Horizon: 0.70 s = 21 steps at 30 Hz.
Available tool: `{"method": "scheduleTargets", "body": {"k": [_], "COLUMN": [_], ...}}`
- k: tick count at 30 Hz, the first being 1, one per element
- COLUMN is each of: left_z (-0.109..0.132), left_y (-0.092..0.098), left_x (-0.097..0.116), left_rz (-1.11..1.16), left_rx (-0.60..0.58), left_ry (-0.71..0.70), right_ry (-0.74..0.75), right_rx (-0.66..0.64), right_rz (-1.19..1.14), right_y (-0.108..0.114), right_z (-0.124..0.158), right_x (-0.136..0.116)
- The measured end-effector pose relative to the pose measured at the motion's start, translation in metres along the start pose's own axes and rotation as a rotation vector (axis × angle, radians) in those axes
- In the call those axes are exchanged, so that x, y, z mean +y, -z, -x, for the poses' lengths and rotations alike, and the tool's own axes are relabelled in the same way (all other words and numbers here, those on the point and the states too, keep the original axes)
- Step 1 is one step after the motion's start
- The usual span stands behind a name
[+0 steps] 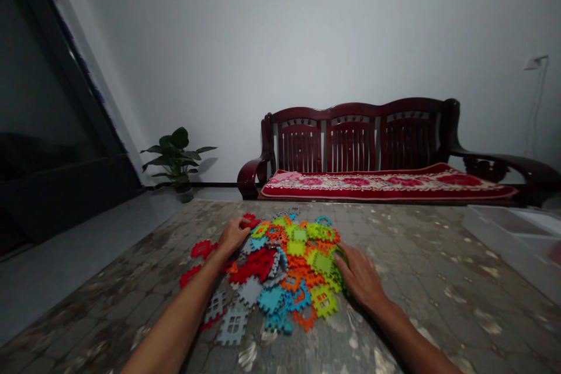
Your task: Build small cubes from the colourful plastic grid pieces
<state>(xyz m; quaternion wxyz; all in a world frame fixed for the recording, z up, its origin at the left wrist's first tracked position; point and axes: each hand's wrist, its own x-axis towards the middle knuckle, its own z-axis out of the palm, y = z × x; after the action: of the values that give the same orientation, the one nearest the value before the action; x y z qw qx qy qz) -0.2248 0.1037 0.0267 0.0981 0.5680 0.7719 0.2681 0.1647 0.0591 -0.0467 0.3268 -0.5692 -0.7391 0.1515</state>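
A pile of flat plastic interlocking blocks with toothed edges lies in front of me, in red, orange, green, blue and grey. At the far left of the pile, my left hand (234,238) has its fingers closed at a red interlocking block (251,221). On the right side, my right hand (362,274) is curled round several green interlocking blocks (337,274), thumb toward the pile; its other fingers are partly hidden. Red blocks (258,264) are heaped mid-pile, and a grey window-shaped block (234,325) lies nearest me.
The blocks rest on a table with a grey patterned cover (421,280). A translucent plastic box (504,234) stands at the right. Beyond the table are a dark wooden bench (350,108) with a red floral cover (385,182) and a potted plant (175,155).
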Motion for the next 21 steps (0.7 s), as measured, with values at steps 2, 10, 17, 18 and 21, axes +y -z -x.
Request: {"method": "scheduleTargets", "body": {"k": [2,10,17,18,21], "left_z": [0.009,0.052,0.106,0.111,0.12], "left_y": [0.001,0.011,-0.024,-0.034,-0.057], "left_x": [0.007,0.054,0.153,0.162,0.17], "left_rz": [0.022,0.037,-0.21,-0.235,-0.293], "left_rx": [-0.007,-0.049,-0.045,-0.066,-0.123], "left_ry": [-0.006,-0.156,-0.508,-0.537,-0.538], "right_ry": [0.008,0.089,0.014,0.001,-0.021], "right_rx": [0.009,-0.036,0.077,0.093,0.109], "right_rz": [-0.023,-0.331,-0.522,-0.525,-0.525], "right_y": [0.0,-0.001,0.007,0.007,0.008], "right_z": [0.0,-0.001,-0.006,-0.007,-0.008], "right_x": [0.0,0.001,0.003,0.004,0.008]}}
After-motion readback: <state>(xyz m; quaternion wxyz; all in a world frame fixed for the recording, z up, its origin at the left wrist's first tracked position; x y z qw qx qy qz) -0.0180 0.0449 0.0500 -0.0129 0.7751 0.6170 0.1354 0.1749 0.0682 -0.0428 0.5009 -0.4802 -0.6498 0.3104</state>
